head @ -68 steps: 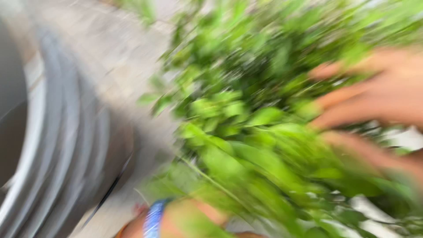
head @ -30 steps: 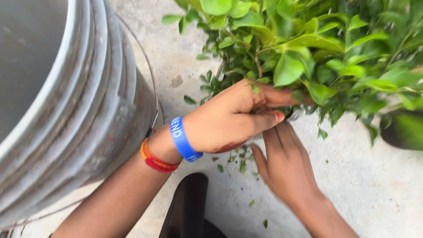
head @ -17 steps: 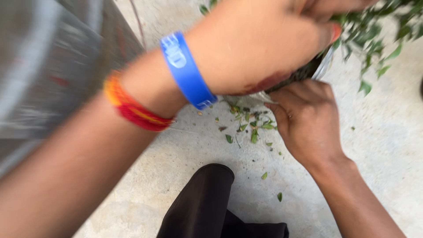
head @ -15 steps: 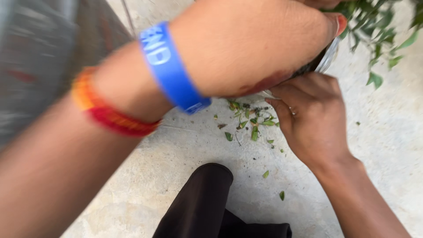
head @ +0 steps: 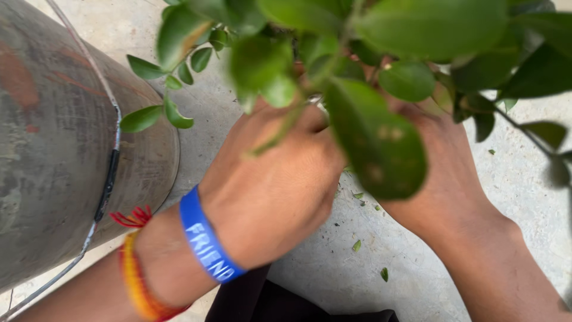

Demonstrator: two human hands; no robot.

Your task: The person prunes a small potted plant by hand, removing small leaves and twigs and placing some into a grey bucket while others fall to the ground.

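Head view shows both hands low among a leafy green plant. The left hand, with a blue wristband and orange thread band, reaches into the stems, and the right hand sits just beside it; it seems they steady the base. Leaves hide the fingers, so I cannot tell their grip. The stems rise toward the camera. A grey bucket stands left on the concrete floor.

Both forearms reach forward side by side. The left hand is curled, knuckles up; the right hand lies just beside it, fingers hidden.
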